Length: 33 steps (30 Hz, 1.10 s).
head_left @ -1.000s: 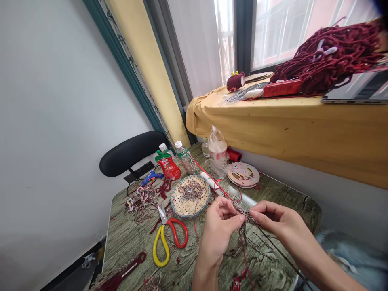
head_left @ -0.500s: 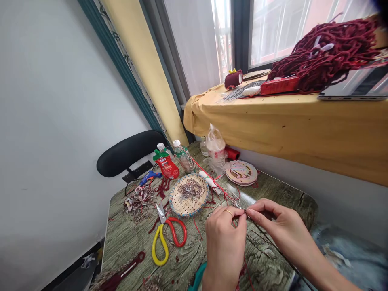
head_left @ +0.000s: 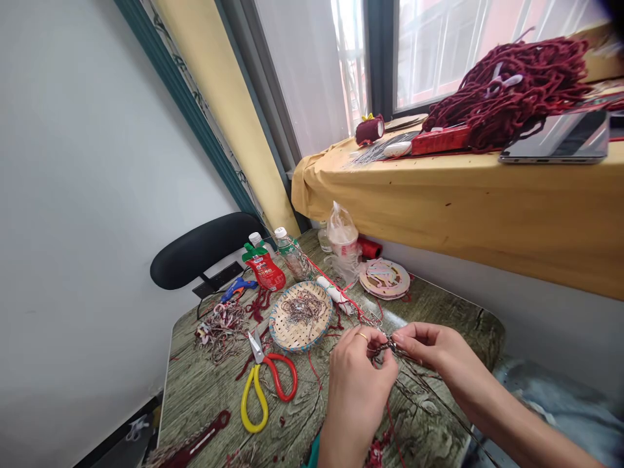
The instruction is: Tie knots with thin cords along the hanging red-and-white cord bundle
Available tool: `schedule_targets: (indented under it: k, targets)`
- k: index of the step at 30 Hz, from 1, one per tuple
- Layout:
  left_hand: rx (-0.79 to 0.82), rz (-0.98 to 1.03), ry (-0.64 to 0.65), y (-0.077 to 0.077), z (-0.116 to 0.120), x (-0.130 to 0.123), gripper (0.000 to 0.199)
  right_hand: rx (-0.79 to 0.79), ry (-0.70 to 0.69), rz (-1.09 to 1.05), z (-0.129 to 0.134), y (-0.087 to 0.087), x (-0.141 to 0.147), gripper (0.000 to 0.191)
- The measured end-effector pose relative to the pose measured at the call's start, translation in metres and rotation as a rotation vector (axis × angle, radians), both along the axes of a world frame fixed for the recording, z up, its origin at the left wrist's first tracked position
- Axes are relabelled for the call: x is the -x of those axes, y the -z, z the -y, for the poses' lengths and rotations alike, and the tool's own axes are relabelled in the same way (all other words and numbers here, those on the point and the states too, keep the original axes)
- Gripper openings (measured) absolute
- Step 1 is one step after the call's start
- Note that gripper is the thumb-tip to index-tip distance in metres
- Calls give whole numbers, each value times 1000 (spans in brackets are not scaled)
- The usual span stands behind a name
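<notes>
Thin dark and red cords (head_left: 423,385) run from the bottle area through both hands and down to the lower right. My left hand (head_left: 359,383), with a gold ring, pinches a dark braided part of the cords between thumb and fingers. Close beside it, my right hand (head_left: 431,348) holds the same cords with thumb and index finger pressed together. Scissors (head_left: 266,374) with one yellow and one red handle lie open left of my left hand. A woven basket (head_left: 280,335) holding tangled cord pieces sits behind the scissors.
A red pouch (head_left: 264,270), a green-labelled bottle (head_left: 292,257), a bagged cup (head_left: 344,240) and round discs (head_left: 385,279) stand or lie at the back. Cord scraps (head_left: 221,328) lie left. Burgundy yarn (head_left: 521,84) and a tablet (head_left: 558,140) rest on the yellow-covered ledge.
The fingers of my left hand have opened slightly around the cords, showing more of the braided part. My right hand has shifted a little left and its grip persists. The view has moved slightly.
</notes>
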<state>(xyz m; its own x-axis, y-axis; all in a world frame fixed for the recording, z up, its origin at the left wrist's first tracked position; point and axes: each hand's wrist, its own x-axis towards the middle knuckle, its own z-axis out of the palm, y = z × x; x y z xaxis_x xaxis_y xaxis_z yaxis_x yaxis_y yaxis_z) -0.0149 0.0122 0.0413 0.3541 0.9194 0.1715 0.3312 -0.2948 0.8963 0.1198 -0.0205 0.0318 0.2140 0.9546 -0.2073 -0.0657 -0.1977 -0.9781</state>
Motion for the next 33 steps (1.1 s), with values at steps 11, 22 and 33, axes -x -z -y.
schedule_targets:
  k: [11, 22, 33]
  targets:
    - [91, 273, 49, -9, -5, -3, 7, -8, -26, 28, 0, -4, -1, 22]
    - [-275, -60, -118, 13, 1, -12, 24, -61, -68, 116, 1, -2, 1, 25]
    - [272, 442, 314, -8, -6, 14, 11, -78, -114, 133, 2, -3, 5, 25]
